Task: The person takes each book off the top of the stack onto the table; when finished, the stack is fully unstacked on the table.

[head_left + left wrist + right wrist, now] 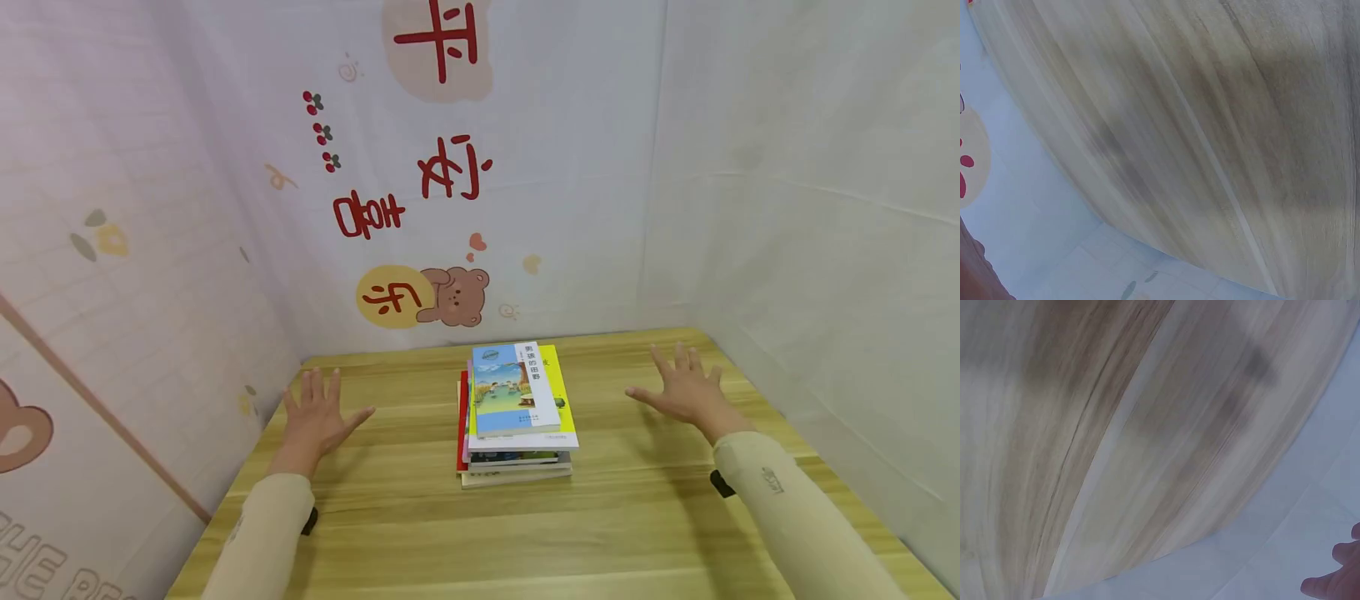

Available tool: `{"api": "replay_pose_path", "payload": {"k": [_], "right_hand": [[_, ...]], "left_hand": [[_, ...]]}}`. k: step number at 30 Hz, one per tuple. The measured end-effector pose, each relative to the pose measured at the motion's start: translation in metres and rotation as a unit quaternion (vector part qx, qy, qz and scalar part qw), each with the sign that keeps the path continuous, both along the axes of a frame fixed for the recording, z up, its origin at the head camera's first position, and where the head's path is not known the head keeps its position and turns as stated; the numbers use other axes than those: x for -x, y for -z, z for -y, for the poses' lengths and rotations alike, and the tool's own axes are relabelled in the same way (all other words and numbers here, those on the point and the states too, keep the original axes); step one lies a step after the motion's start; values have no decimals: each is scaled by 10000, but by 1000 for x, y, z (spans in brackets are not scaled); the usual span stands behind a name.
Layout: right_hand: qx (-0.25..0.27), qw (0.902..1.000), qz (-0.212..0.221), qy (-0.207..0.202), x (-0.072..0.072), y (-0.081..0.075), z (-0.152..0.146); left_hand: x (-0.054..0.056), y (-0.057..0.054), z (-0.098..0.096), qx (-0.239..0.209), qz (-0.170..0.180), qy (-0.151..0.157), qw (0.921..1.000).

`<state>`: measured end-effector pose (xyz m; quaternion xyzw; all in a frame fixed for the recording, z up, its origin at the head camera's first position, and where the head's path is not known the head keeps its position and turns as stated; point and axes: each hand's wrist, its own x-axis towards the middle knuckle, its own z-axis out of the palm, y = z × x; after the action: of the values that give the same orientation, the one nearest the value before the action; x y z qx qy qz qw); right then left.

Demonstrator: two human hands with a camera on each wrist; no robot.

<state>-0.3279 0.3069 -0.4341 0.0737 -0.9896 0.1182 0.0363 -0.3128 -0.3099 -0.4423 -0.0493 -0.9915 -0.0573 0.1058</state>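
Closest, pale sleeves (258, 533) are being worn above a wooden table (405, 533). The left hand (315, 425) is being held with fingers spread, and the right hand (686, 392) is being held likewise. Between them, well apart from each, a stack of books (519, 417) is being supported by the table, at three o'clock from the left hand and nine o'clock from the right. A yellow-and-white book (558, 383) is being partly covered by a blue-and-white book (510, 387) on top. Farthest, at twelve o'clock, a bear (453, 296) is being displayed on a white curtain (585, 208).
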Motion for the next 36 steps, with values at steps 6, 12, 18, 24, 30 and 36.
{"api": "replay_pose_path", "payload": {"k": [6, 12, 18, 24, 30, 36], "right_hand": [[168, 9998, 17, -102, -1, 0, 15], [442, 9989, -12, -158, 1, -1, 28], [609, 9978, -87, -227, 0, -2, 40], [911, 9955, -44, -260, -3, -3, 49], [1383, 9894, -65, -430, -5, -6, 59], [1962, 9783, -87, -665, -5, -7, 72]], "left_hand": [[0, -5, -7, -64, 48, -32, 10000], [1, -10, -13, -217, 127, -47, 9997], [4, -12, -25, -534, 231, -39, 9983], [9, -12, -41, -972, 234, -91, 9949], [9, -23, -60, -1487, 394, -68, 9881], [11, -27, -78, -1946, 396, 30, 9801]]}}
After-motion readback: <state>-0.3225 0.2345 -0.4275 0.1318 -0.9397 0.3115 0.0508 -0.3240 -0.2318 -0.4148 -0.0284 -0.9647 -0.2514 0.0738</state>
